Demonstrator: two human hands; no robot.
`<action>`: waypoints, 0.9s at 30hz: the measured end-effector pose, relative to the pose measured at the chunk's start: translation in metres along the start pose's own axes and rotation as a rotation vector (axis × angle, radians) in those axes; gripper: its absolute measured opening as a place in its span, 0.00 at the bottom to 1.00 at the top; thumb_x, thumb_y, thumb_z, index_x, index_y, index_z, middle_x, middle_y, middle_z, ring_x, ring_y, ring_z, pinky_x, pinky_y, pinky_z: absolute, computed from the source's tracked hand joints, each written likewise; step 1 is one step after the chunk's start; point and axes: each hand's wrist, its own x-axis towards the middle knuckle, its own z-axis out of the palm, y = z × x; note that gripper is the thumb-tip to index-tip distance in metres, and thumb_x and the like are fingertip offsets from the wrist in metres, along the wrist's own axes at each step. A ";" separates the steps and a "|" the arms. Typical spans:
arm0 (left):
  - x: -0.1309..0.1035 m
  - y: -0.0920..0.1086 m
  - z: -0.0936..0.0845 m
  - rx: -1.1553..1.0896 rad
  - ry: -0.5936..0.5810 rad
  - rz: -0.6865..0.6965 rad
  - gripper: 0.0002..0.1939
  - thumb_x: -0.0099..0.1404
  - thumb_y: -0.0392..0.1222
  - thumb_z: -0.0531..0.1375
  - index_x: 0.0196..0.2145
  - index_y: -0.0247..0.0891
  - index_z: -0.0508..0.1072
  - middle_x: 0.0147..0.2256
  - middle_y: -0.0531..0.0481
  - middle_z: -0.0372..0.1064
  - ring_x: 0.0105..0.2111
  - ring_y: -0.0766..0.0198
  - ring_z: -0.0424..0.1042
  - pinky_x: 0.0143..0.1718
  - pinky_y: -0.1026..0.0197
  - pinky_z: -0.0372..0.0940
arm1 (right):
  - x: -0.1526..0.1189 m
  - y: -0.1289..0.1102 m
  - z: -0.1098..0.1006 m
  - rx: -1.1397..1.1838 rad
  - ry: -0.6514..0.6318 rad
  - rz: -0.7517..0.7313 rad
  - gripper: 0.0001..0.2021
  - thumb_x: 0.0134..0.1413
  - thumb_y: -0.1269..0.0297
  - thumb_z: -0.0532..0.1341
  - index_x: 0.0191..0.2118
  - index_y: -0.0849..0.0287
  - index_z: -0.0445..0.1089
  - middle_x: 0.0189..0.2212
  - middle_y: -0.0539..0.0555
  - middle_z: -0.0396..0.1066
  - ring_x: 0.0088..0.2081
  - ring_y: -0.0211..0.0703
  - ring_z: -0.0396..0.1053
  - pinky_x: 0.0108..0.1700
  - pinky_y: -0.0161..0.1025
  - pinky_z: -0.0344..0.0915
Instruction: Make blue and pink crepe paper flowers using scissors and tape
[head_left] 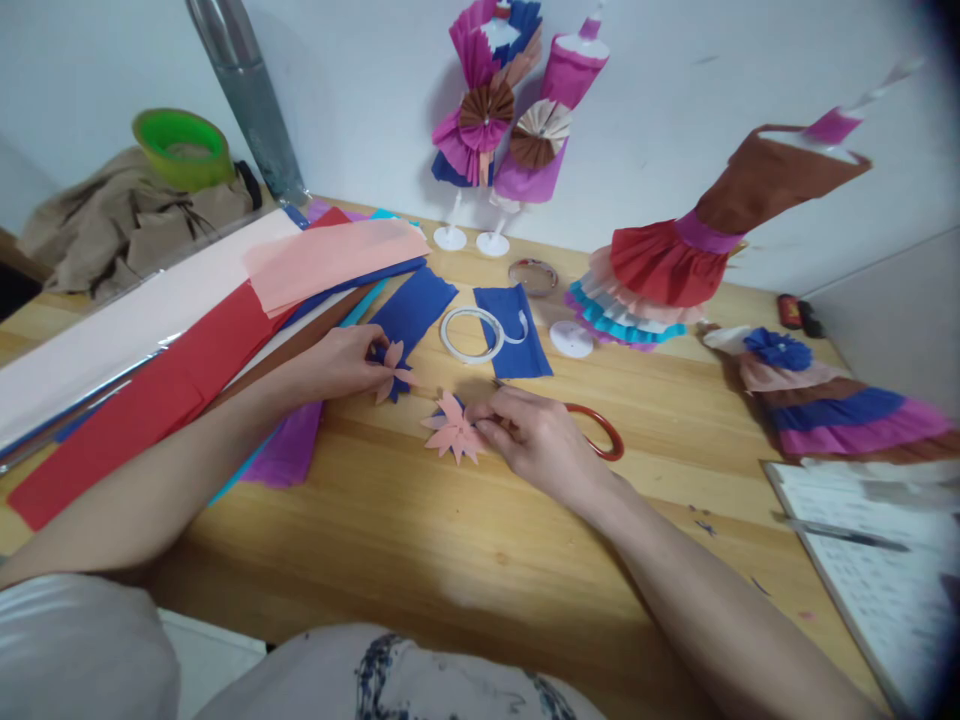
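My left hand [349, 360] pinches a small pink and blue paper flower [391, 372] by its upper edge, just above the wooden table. To its right lies a second paper flower [455, 428], with pink petals over blue ones. My right hand [529, 430] has thumb and forefinger closed at that flower's right edge. Under and beyond the right hand shows the red-orange handle [604, 432] of what look like scissors, mostly hidden. Above the flowers, a roll of white double-sided tape [472, 335] lies partly over a blue paper piece [517, 330].
Coloured crepe paper strips [157, 400] are piled at the left. Small dress forms in paper dresses [705, 230] stand along the wall, with another paper dress [840, 395] lying at right. A notebook [862, 560] with a pen [847, 532] sits near the right edge. A bottle [255, 110] stands behind.
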 end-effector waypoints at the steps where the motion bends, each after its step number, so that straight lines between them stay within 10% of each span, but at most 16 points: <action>1: 0.000 -0.001 0.000 0.008 0.004 -0.008 0.12 0.56 0.50 0.60 0.31 0.38 0.71 0.28 0.50 0.74 0.29 0.59 0.71 0.29 0.62 0.59 | 0.000 0.000 0.000 0.003 0.000 -0.001 0.07 0.57 0.74 0.58 0.34 0.59 0.73 0.28 0.52 0.71 0.26 0.37 0.65 0.29 0.35 0.59; 13: 0.012 -0.022 0.017 0.028 0.081 0.023 0.12 0.54 0.50 0.61 0.30 0.39 0.70 0.30 0.47 0.73 0.32 0.57 0.71 0.31 0.60 0.59 | 0.028 -0.015 -0.001 -0.027 -0.038 -0.410 0.18 0.61 0.72 0.57 0.56 0.60 0.68 0.54 0.61 0.72 0.55 0.52 0.66 0.56 0.51 0.65; 18: 0.012 -0.026 0.021 0.046 0.100 0.059 0.10 0.55 0.47 0.60 0.32 0.38 0.71 0.28 0.49 0.71 0.29 0.59 0.69 0.29 0.61 0.57 | 0.067 -0.002 0.022 -0.082 -0.188 -0.539 0.17 0.53 0.61 0.67 0.49 0.60 0.72 0.57 0.62 0.70 0.60 0.57 0.61 0.58 0.56 0.62; 27: 0.003 -0.021 0.007 -0.013 0.061 0.052 0.23 0.56 0.48 0.61 0.48 0.35 0.72 0.33 0.47 0.75 0.32 0.58 0.73 0.31 0.62 0.61 | 0.080 -0.006 0.029 -0.207 -0.320 -0.471 0.07 0.55 0.72 0.62 0.40 0.61 0.74 0.51 0.61 0.74 0.52 0.55 0.67 0.52 0.51 0.65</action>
